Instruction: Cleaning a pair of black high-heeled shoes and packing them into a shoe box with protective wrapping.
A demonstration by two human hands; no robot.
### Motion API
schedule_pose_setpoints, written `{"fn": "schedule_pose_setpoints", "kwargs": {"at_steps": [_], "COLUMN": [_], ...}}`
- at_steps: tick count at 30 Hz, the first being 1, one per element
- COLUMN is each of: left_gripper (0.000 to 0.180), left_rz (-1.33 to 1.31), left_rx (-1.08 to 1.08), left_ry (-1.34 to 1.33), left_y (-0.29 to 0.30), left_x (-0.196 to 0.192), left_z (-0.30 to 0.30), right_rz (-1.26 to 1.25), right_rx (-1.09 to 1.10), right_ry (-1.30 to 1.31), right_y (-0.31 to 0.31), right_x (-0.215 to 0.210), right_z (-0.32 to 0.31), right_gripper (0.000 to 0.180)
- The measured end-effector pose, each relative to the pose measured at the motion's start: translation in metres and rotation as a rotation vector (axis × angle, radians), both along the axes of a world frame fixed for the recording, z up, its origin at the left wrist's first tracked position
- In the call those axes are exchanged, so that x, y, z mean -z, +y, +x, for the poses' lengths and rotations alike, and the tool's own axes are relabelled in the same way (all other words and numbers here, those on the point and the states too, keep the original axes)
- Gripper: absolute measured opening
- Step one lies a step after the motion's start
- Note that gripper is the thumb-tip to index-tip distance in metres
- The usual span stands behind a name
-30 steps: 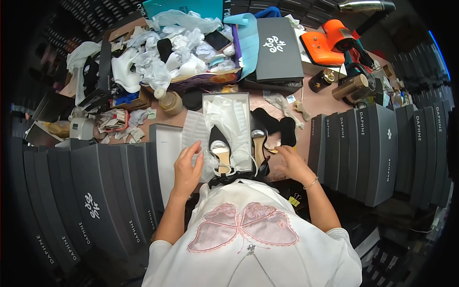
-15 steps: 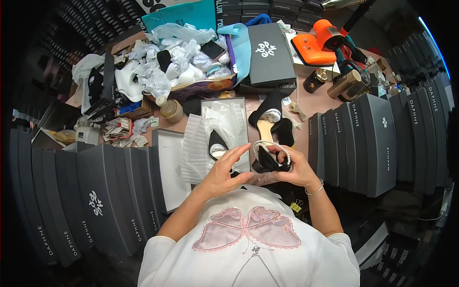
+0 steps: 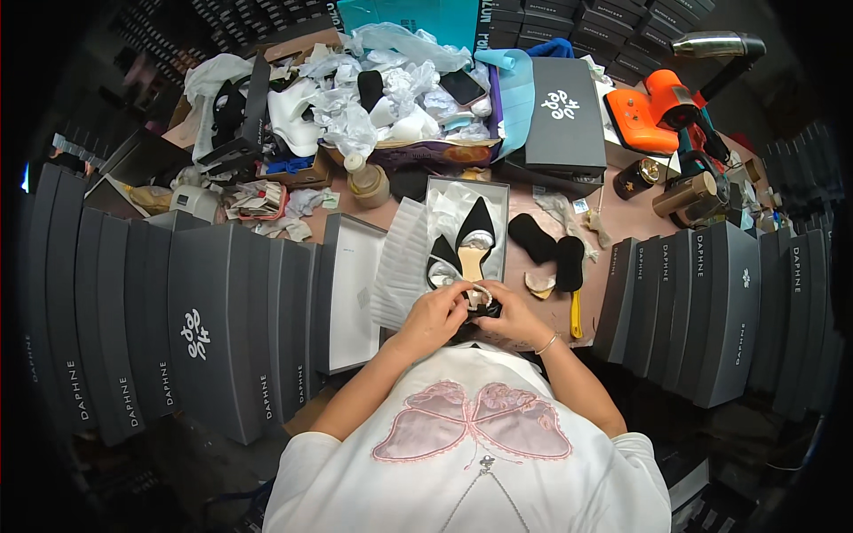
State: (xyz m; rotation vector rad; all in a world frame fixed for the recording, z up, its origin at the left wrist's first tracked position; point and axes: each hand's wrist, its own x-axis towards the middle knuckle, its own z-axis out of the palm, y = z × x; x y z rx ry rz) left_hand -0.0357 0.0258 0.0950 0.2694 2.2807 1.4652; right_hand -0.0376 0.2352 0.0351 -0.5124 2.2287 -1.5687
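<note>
So the step here looks like sorting out the ankle strap on one black shoe (image 3: 474,260). Left hand (image 3: 435,316) and right hand (image 3: 514,320) are close together at its heel end, fingers pinched narrow around it by the pearl strap (image 3: 481,292); can't tell which fingertip is on pearls and which on the heel, it's all bunched up. The shoe sits forward of the grip, toe pointing at the far edge of the shoebox (image 3: 507,222), which is by the table's (image 3: 610,226) near edge. Can't tell if that toe touches the tissue paper (image 3: 451,201) or just hangs over it. The other shoe (image 3: 440,253) lies in the box along its left edge, just beside. I'd say the next move calls for a light pinch on the strap while steadying the heel, so the pearls don't snag.
</note>
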Motion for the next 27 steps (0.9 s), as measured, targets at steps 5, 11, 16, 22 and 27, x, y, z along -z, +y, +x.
{"fn": "schedule_pose_setpoints", "kwargs": {"at_steps": [5, 11, 16, 22, 27], "left_gripper": [0.028, 0.021, 0.018, 0.017, 0.016], "left_rz": [-0.137, -0.265, -0.272, -0.063, -0.112], "left_rx": [0.154, 0.274, 0.308, 0.335, 0.243], "left_ry": [0.265, 0.35, 0.103, -0.008, -0.225], "left_y": [0.003, 0.008, 0.014, 0.007, -0.012], "left_x": [0.012, 0.032, 0.049, 0.058, 0.035], "left_z": [0.002, 0.01, 0.0, -0.023, -0.049], "right_rz": [-0.03, -0.237, -0.058, -0.503, -0.759], "right_rx": [-0.078, 0.099, 0.202, 0.536, 0.654], "right_ry": [-0.02, -0.596, -0.241, -0.628, -0.589], "right_y": [0.002, 0.016, -0.009, 0.002, 0.014], "right_x": [0.006, 0.017, 0.008, 0.007, -0.003], "right_z": [0.001, -0.002, -0.014, -0.038, -0.067], "right_gripper": [0.06, 0.032, 0.019, 0.012, 0.016]}}
